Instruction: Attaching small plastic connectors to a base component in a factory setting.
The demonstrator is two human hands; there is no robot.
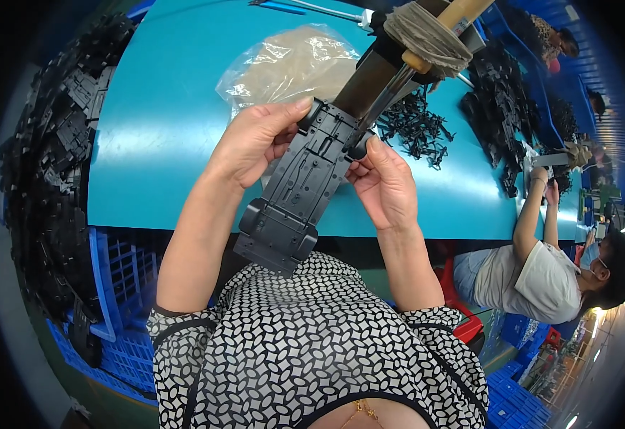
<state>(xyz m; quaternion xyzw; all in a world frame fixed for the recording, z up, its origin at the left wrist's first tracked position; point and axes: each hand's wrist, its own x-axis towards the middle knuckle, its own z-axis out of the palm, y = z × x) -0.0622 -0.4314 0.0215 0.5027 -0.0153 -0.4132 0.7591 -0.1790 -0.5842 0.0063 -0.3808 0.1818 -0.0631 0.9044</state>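
Observation:
Between my hands is a long black moulded plastic chassis part [299, 179], with rounded wheel-arch shapes at both ends. My left hand [259, 139] pinches its far left corner between thumb and fingers. On the far right corner, my right hand [385, 179] grips the rounded edge, thumb on top. The part's far end meets a dark metal tool [370, 82] that has a wooden handle [463, 14] and cloth wrapped around it; whether they touch is hard to tell. The near end of the part tilts toward my chest.
A clear plastic bag [284, 64] lies on the teal table [155, 121]. Small black parts [416, 129] are heaped right of the tool. Black mouldings [62, 143] pile up at the left above a blue crate [123, 275]. A co-worker [541, 279] works at the right.

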